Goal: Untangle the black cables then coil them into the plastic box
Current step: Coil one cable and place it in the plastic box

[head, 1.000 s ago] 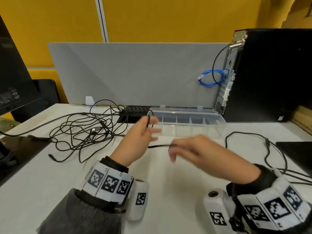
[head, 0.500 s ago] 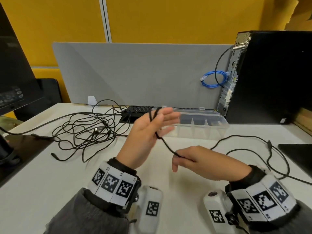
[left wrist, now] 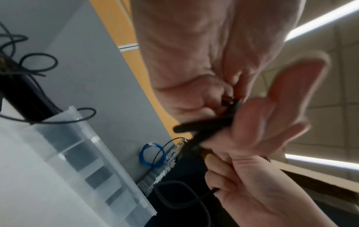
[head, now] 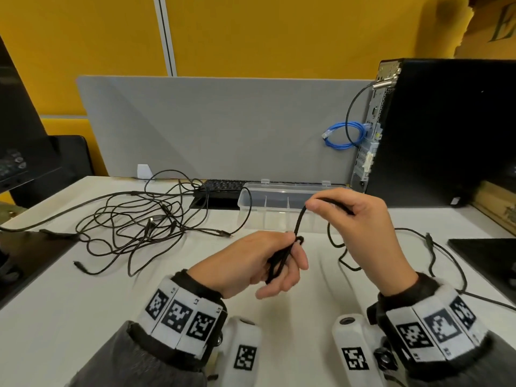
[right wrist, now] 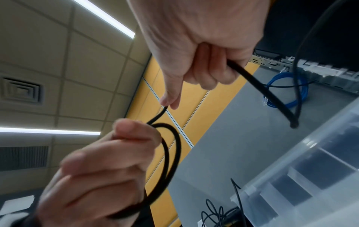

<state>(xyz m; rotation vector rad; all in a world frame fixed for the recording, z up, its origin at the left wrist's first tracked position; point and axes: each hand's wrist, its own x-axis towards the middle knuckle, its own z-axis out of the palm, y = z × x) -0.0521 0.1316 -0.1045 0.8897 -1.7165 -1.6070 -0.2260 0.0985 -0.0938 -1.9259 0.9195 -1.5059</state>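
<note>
My left hand (head: 268, 261) holds a small coil of black cable (head: 279, 261) in its curled fingers, above the white table near the front. In the right wrist view the coil (right wrist: 170, 153) shows as two loops round those fingers. Just beyond and higher, my right hand (head: 360, 216) grips the same cable (head: 300, 219), and its free length (head: 430, 244) trails off to the right across the table. A tangle of black cables (head: 134, 222) lies at the left. The clear plastic box (head: 279, 196) stands open behind my hands.
A black computer tower (head: 444, 129) stands at the back right with a blue cable (head: 344, 135) hanging from it. A black keyboard (head: 220, 188) lies behind the box, against a grey partition (head: 217, 124). A monitor (head: 19, 121) stands at the left, a dark pad (head: 485, 255) at the right.
My left hand has dropped and curled round a coil of cable. My right hand has risen toward the box, drawing the cable up over the left hand.
</note>
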